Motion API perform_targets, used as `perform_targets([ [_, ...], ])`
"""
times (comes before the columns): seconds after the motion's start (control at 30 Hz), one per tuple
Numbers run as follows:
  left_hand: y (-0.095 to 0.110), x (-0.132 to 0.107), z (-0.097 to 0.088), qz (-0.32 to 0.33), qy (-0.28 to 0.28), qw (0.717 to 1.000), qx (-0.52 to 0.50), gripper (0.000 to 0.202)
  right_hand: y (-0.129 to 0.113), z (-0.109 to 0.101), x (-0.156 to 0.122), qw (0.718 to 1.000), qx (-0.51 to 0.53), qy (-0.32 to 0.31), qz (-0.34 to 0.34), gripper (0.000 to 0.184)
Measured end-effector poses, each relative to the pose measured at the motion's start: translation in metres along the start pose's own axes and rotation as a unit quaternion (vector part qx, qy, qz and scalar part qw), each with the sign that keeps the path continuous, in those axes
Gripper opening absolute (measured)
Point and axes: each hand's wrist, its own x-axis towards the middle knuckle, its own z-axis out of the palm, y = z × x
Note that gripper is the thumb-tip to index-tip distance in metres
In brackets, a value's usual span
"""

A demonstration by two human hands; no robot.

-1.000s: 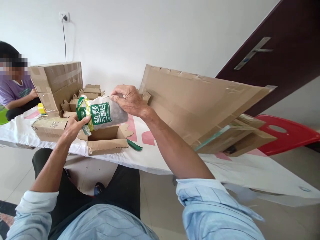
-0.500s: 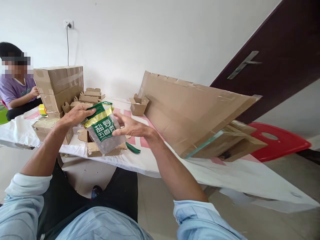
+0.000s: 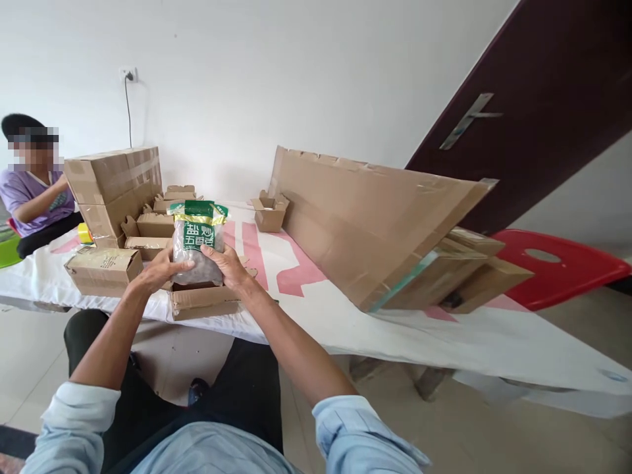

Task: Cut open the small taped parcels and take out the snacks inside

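Note:
I hold a snack bag upright, its green and gold top up and its clear lower part full of dark contents. My left hand grips its lower left side and my right hand grips its lower right side. The bag's bottom sits just above the open small cardboard box at the near table edge.
A white table cover carries a closed small box, a big taped carton, several folded small boxes, another open box and a large flattened cardboard sheet. A seated person in purple is at far left. A red stool stands at right.
The bag turned from tilted to upright and came down over the open box. My left hand moved from the bag's top to its lower side; both hands now clasp the bottom.

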Motion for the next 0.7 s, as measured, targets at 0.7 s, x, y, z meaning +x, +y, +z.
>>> perform_targets([
  [0.7,-0.012,0.029,-0.016,0.072,0.079,0.990,-0.092,0.084,0.022,0.005,0.042,0.996,-0.071,0.018,-0.057,0.065],
])
